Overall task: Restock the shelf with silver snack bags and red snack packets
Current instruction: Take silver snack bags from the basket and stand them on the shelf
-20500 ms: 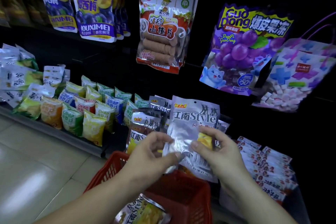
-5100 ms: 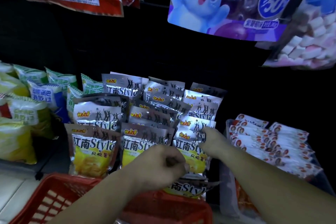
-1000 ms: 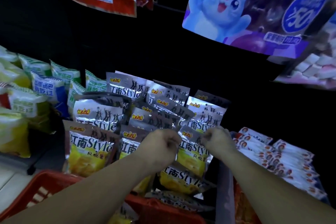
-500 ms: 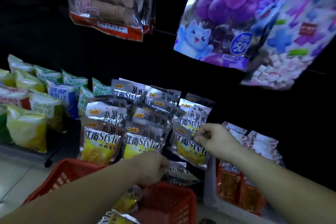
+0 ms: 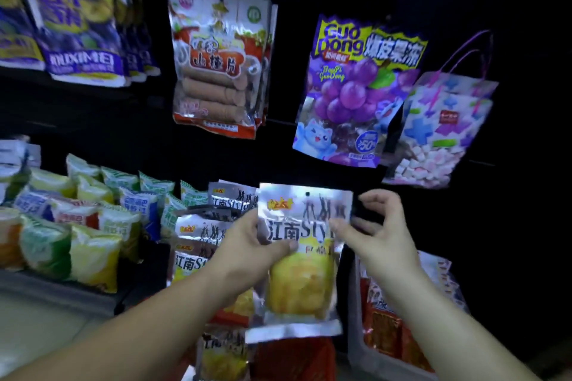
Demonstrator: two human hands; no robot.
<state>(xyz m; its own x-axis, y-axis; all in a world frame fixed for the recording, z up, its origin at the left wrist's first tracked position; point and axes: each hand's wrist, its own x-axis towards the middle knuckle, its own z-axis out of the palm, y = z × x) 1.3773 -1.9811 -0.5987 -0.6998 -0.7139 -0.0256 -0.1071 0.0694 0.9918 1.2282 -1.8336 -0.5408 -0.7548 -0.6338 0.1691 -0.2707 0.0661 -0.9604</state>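
Note:
I hold one silver snack bag (image 5: 301, 260) upright in front of the shelf; it has a yellow window and dark lettering. My left hand (image 5: 247, 250) grips its left edge, thumb across the front. My right hand (image 5: 371, 235) pinches its right edge with thumb and fingers. Behind it, more silver snack bags (image 5: 201, 235) stand in rows on the shelf. Red snack packets (image 5: 390, 331) sit in a grey tray (image 5: 368, 359) at the lower right. Another silver bag (image 5: 223, 356) lies in the red basket (image 5: 297, 359) below my arms.
Green, blue and yellow snack bags (image 5: 77, 226) fill the shelf to the left. Hanging above are a haw-roll bag (image 5: 219, 65), a purple grape jelly bag (image 5: 356, 96), a marshmallow tote (image 5: 439, 133) and purple plum bags (image 5: 74, 25). Pale floor (image 5: 37, 328) lies at lower left.
My left hand came up from the basket with a silver bag. My right hand left the shelved bags and took the bag's right edge. The view tilted up.

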